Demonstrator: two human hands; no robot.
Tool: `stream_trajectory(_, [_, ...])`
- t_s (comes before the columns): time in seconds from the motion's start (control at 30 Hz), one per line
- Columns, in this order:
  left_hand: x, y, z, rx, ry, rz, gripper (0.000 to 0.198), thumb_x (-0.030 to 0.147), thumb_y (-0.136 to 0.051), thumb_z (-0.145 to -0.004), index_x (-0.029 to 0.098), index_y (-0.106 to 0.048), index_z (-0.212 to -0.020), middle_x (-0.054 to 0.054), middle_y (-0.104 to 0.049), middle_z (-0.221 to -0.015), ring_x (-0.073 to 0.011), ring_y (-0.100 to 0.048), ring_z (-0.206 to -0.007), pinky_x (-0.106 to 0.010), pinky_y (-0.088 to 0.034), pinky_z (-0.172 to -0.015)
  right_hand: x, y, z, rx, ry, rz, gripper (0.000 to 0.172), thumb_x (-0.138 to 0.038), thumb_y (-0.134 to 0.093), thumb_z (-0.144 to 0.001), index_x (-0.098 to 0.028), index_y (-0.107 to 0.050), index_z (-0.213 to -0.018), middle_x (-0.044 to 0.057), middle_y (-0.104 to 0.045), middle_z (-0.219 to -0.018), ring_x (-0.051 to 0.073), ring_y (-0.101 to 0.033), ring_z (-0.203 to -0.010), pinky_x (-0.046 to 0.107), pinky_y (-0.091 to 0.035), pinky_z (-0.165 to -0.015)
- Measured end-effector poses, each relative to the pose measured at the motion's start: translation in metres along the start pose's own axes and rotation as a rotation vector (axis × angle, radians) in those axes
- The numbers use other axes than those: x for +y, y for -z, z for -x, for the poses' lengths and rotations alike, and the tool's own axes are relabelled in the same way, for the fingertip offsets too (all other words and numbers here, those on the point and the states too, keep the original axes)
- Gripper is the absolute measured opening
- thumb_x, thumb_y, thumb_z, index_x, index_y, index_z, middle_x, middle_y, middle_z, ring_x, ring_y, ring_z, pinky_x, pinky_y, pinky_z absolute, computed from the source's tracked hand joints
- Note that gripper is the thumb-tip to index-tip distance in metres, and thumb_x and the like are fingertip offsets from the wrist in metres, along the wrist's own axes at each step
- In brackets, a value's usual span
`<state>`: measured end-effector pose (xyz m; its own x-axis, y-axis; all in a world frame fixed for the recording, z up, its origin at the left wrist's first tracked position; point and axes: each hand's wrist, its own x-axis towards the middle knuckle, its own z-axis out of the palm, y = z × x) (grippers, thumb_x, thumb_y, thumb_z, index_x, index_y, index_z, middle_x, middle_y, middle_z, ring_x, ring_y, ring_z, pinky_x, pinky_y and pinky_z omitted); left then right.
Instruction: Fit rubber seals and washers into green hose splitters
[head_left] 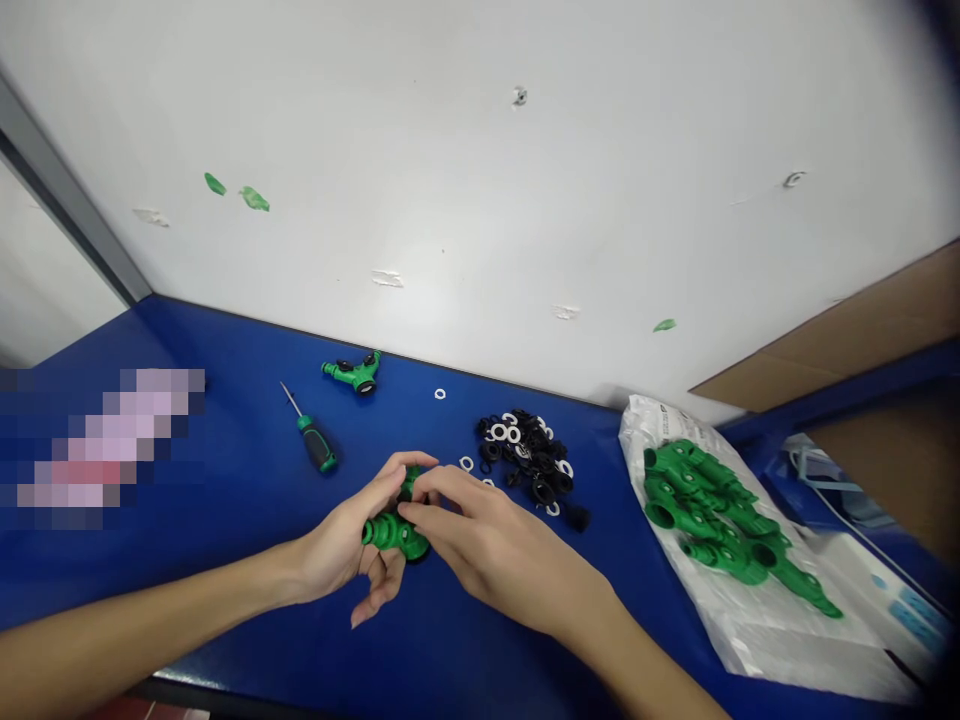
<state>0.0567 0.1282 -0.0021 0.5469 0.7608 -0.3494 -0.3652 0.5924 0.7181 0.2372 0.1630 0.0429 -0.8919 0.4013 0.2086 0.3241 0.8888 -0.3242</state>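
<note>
The green plastic hose connector point(395, 533) sits at the centre of the blue worktop point(225, 565), nearer the front edge than the rear edge, held clear of the surface between both hands. Its long axis runs roughly left to right, with the ribbed end toward the left palm. The left hand point(337, 545) is the nearer hand and cradles the part from below and from the left; its upper fingers point(411, 463) wrap over the top, while one lower digit hangs free beneath. The right hand point(484, 530) approaches from the right, its fingers point(442, 487) closed narrowly on the upper side of the part. Exact contact points are partly hidden.

Toward the rear edge, left of the hands, lie a flat-blade or similar screwdriver with a green-and-black handle point(317, 444) and a second green two-way connector point(354, 374). A single white ring point(439, 394) lies further right. Beyond the right hand is a heap of black and white washers point(521, 452) — a few white rings lie loose at its near side. Near the right edge, a clear plastic bag point(780, 640) carries a pile of green connector bodies point(709, 510). Print on the bag is too small to read. No brand is legible.
</note>
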Motion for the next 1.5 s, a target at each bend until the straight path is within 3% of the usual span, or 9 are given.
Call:
stream_trajectory(0.13, [0.002, 0.0, 0.001, -0.061, 0.059, -0.046, 0.064, 0.064, -0.022, -0.093, 0.028, -0.021, -0.146, 0.003, -0.057, -0.044, -0.0157, -0.051, -0.029, -0.02, -0.043, -0.026, 0.006, 0.0, -0.005, -0.01, 0.068, -0.069, 0.026, -0.005, -0.044, -0.095, -0.011, -0.066, -0.108, 0.014, -0.065, -0.108, 0.022, -0.06, -0.109, 0.032, -0.055, -0.085])
stream_trajectory(0.23, [0.004, 0.001, 0.002, -0.045, 0.068, -0.056, 0.062, 0.062, -0.021, -0.094, 0.029, -0.019, -0.146, 0.003, -0.056, -0.041, -0.0159, -0.05, -0.029, -0.02, -0.043, -0.025, 0.013, -0.002, -0.008, 0.051, 0.091, -0.158, 0.024, -0.008, -0.046, -0.096, -0.013, -0.066, -0.109, 0.011, -0.07, -0.108, 0.021, -0.064, -0.106, 0.034, -0.055, -0.09])
stream_trajectory(0.47, [0.006, 0.003, 0.001, 0.044, 0.01, 0.04, 0.051, 0.06, -0.028, -0.094, 0.037, -0.027, -0.14, 0.001, -0.06, -0.065, -0.0136, -0.054, -0.035, -0.021, -0.045, -0.026, 0.018, -0.011, 0.003, 0.305, -0.076, -0.368, 0.026, -0.014, -0.055, -0.095, -0.021, -0.062, -0.119, 0.006, -0.075, -0.102, 0.016, -0.074, -0.083, 0.026, -0.06, -0.073])
stream_trajectory(0.63, [0.005, 0.004, 0.002, 0.115, -0.055, -0.006, 0.048, 0.059, -0.032, -0.093, 0.037, -0.034, -0.136, -0.001, -0.06, -0.08, -0.0133, -0.057, -0.036, -0.018, -0.039, -0.028, 0.011, -0.022, 0.013, 0.445, -0.097, -0.425, 0.017, -0.014, -0.063, -0.09, -0.02, -0.063, -0.106, 0.01, -0.073, -0.114, 0.02, -0.073, -0.096, 0.027, -0.062, -0.078])
stream_trajectory(0.77, [0.003, 0.002, 0.004, 0.123, -0.08, -0.074, 0.049, 0.06, -0.03, -0.093, 0.036, -0.033, -0.135, -0.002, -0.061, -0.085, -0.0135, -0.06, -0.037, -0.018, -0.036, -0.03, 0.007, -0.032, 0.013, 0.514, -0.147, -0.419, 0.01, -0.016, -0.066, -0.089, -0.02, -0.063, -0.097, 0.006, -0.076, -0.094, 0.016, -0.075, -0.079, 0.023, -0.061, -0.067])
stream_trajectory(0.87, [0.001, 0.001, 0.003, 0.122, -0.076, -0.094, 0.051, 0.063, -0.029, -0.092, 0.036, -0.03, -0.136, -0.001, -0.061, -0.084, -0.0135, -0.06, -0.036, -0.018, -0.035, -0.03, 0.006, -0.035, 0.01, 0.504, -0.157, -0.402, 0.011, -0.016, -0.067, -0.088, -0.019, -0.067, -0.099, 0.005, -0.075, -0.087, 0.014, -0.072, -0.072, 0.022, -0.059, -0.066])
stream_trajectory(1.07, [-0.002, 0.002, -0.001, 0.161, -0.1, -0.125, 0.05, 0.061, -0.028, -0.093, 0.035, -0.027, -0.136, 0.002, -0.059, -0.073, -0.0123, -0.058, -0.035, -0.016, -0.035, -0.029, 0.0, -0.032, 0.009, 0.392, -0.181, -0.405, 0.024, -0.01, -0.06, -0.091, -0.021, -0.069, -0.11, 0.005, -0.076, -0.094, 0.016, -0.072, -0.08, 0.026, -0.058, -0.072])
stream_trajectory(1.3, [-0.002, 0.001, 0.0, 0.174, -0.099, -0.105, 0.049, 0.061, -0.029, -0.092, 0.036, -0.027, -0.135, 0.003, -0.06, -0.074, -0.012, -0.057, -0.034, -0.015, -0.036, -0.027, -0.001, -0.038, 0.008, 0.459, -0.1, -0.34, 0.022, -0.007, -0.056, -0.091, -0.017, -0.069, -0.106, 0.01, -0.07, -0.096, 0.015, -0.067, -0.08, 0.025, -0.057, -0.069])
stream_trajectory(1.5, [-0.001, -0.002, 0.001, 0.227, -0.054, -0.081, 0.047, 0.059, -0.027, -0.093, 0.037, -0.03, -0.135, 0.001, -0.061, -0.076, -0.0118, -0.056, -0.032, -0.015, -0.034, -0.026, 0.0, -0.04, 0.01, 0.419, 0.033, -0.111, 0.028, 0.001, -0.048, -0.09, -0.008, -0.063, -0.112, 0.014, -0.066, -0.092, 0.018, -0.06, -0.078, 0.029, -0.055, -0.065])
